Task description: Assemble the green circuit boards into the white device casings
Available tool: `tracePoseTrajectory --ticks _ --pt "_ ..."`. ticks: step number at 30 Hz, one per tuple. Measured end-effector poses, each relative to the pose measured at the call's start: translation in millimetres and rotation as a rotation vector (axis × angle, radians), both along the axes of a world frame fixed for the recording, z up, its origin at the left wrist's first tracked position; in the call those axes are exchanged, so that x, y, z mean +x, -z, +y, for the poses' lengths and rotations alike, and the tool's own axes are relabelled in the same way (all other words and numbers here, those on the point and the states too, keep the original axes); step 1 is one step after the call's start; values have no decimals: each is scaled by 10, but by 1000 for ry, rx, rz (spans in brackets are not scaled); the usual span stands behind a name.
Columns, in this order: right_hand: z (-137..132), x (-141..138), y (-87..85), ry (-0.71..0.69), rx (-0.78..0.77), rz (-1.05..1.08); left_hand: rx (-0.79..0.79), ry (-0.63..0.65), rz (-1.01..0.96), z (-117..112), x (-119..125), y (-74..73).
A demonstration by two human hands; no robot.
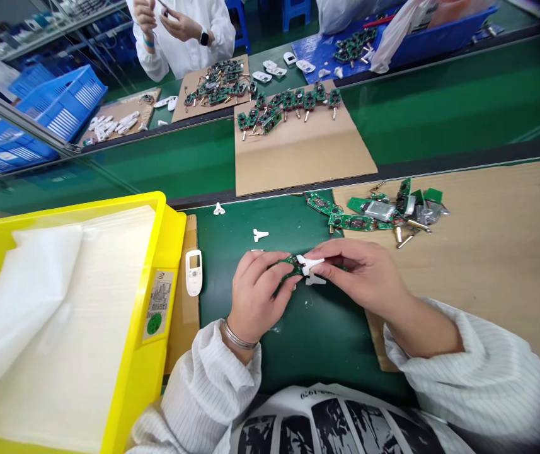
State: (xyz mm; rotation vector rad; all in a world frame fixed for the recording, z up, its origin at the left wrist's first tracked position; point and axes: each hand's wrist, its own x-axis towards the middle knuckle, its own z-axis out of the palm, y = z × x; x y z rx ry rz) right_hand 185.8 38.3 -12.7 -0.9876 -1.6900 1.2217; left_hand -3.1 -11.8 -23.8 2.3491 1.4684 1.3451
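My left hand [255, 293] pinches a small green circuit board [288, 268] at its left end, above a green work mat [317, 340]. My right hand [359, 271] comes in from the right, its fingertips on a white plastic part [308, 263] lying against the board. A second white piece [315, 280] shows just under those fingers. Two loose white T-shaped plastic pieces [260, 235] lie on the mat above my hands. Beyond my right hand, a heap of circuit boards with wires and metal pins [373, 214] rests on brown cardboard [496, 252].
A yellow bin [156, 302] lined with white sheeting stands to my left, with a white handheld device [194, 272] beside it. Past a green conveyor belt [440, 107], a co-worker's hands [166, 22] work near boards on cardboard [298, 157]. Blue crates [57, 107] stand at the far left.
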Motion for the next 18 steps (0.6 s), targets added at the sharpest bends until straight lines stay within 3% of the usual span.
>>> tracePoseTrajectory --ticks 7,18 --pt "14 13 36 3 -101 -16 24 0 24 1 -8 2" --pt "66 64 -71 -67 21 -208 -42 68 -126 -5 29 -18"
